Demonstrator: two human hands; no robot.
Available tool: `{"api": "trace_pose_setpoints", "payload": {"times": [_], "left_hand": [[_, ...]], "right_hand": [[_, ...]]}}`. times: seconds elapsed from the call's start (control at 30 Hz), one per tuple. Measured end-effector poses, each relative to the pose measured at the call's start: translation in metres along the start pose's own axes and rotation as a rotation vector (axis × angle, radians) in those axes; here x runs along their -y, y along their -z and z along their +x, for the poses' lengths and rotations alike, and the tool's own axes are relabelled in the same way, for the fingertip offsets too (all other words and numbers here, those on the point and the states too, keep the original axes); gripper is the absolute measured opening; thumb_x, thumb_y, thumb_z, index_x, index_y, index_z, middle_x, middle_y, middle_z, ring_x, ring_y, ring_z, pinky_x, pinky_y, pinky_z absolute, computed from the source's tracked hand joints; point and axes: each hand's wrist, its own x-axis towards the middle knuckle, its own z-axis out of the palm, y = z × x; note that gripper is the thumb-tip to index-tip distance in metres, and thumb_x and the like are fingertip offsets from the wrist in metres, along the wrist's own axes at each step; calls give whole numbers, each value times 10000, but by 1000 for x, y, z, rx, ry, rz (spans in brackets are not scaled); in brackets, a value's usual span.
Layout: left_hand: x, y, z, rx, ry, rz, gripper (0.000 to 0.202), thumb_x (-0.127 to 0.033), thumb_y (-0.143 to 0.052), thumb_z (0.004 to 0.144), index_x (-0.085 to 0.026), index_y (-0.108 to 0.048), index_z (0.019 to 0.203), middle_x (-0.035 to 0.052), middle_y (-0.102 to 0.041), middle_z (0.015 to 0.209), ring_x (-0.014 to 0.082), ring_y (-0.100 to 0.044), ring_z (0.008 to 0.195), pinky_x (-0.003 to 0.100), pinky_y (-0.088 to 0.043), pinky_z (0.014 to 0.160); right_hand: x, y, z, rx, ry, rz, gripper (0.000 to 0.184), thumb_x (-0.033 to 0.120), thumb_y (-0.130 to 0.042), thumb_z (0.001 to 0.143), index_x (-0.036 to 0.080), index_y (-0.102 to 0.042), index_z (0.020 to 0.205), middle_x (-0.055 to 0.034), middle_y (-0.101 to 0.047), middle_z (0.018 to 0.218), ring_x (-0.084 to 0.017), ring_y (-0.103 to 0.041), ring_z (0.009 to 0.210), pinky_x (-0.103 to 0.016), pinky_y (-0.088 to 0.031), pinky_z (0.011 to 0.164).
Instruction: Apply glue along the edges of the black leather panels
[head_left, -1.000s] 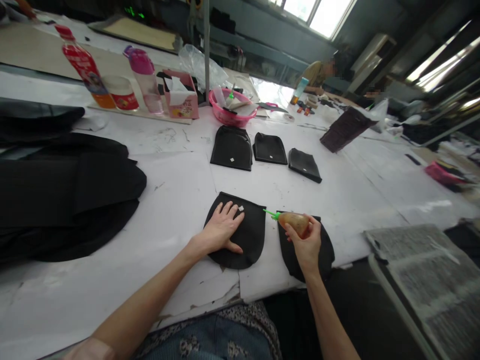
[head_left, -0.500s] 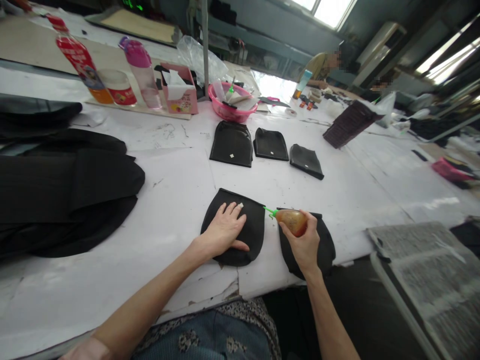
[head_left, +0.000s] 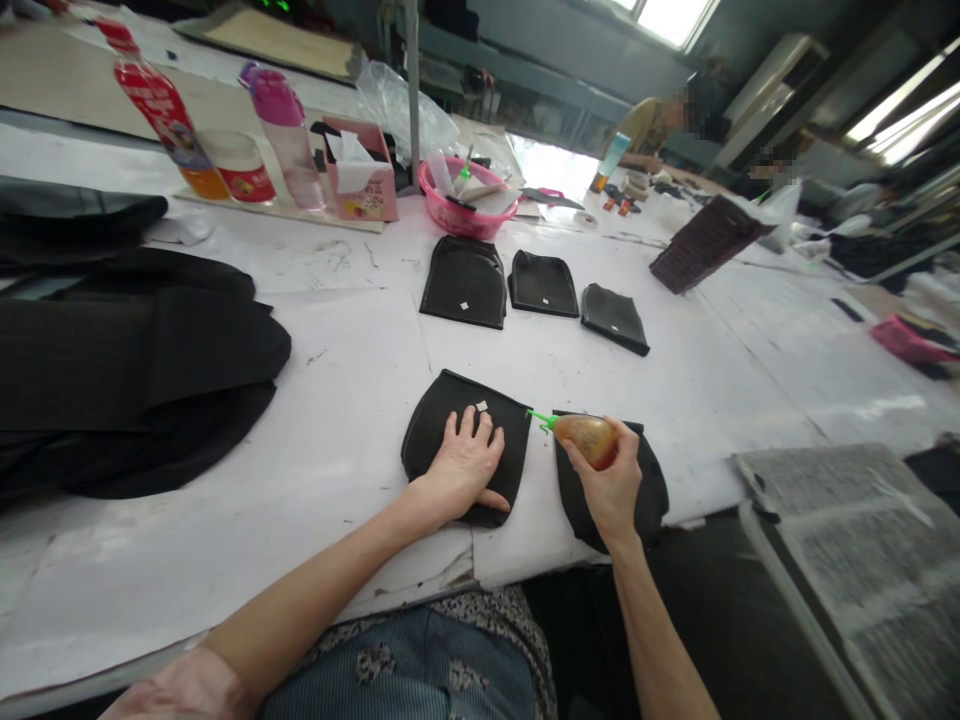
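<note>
The white tabletop (head_left: 345, 400) carries everything, and its near edge is the first worry: nothing there would stop a thing that slid toward the person. The heap of black cloth (head_left: 202, 350) at the left edge is well apart from the hands, so it looks safe unless an elbow swings wide. Near the middle of the near edge lies the left black piece (head_left: 435, 430), flat, its straight side toward the far edge; if the pressure on it slackened or went sideways, it could skid or crease. The right black piece (head_left: 649, 490) reaches the near edge itself, partly hidden under the right forearm, and a brush of that arm might drag it off. Farther toward the far edge, three small folded black pieces (head_left: 545, 283) lie in a row, out of easy reach of a drip. The left hand (head_left: 465, 470) rests palm down, fingers spread, pressing but gripping nothing, so only friction holds the piece. The right hand (head_left: 611, 480) is closed round a squeeze bottle (head_left: 589, 440) tipped on its side; too hard a squeeze could push out a blob of its amber liquid. The green nozzle (head_left: 541, 415) ends at the left piece's far right corner, touching or just above, I cannot tell; a small slip would mark the tabletop. The white label (head_left: 481, 406), just beyond the fingertips, could get smeared.
</note>
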Motion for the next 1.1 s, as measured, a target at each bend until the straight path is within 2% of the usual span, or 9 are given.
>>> {"api": "trace_pose_setpoints", "payload": {"times": [0.33,0.53,0.67,1.1], "left_hand": [[0,-4,0,-15,8,-12,1166,-801,-726,570,-85,-440,1446,322,-342,1501,533,-249,1404,687,-203,1104],[0,1,-1,-9,7,-15,1145,-788,-723,593,-83,-435,1448,317,-344,1500,529,-247,1407,683,-199,1109],[0,3,-2,17,10,-13,1127,-775,-718,619,-77,-424,1454,321,-331,1506,532,-237,1410,683,-194,1109],[1,1,-3,-8,-2,32,1138,-801,-694,613,-81,-429,1454,309,-349,1503,518,-251,1408,665,-217,1111]], "right_hand": [[10,15,-16,55,-41,-20,615,477,-792,730,242,-544,1242,-65,-630,1183,-254,-624,1044,-407,-500,959],[11,21,-26,84,-53,3,619,475,-786,744,240,-540,1262,-78,-619,1217,-266,-622,1071,-437,-489,991],[13,26,-30,89,-29,-9,620,467,-792,743,233,-544,1261,-79,-620,1201,-260,-620,1061,-419,-496,972],[19,41,-51,110,-40,21,644,454,-815,731,222,-547,1269,-88,-605,1213,-269,-614,1073,-421,-494,956]]}}
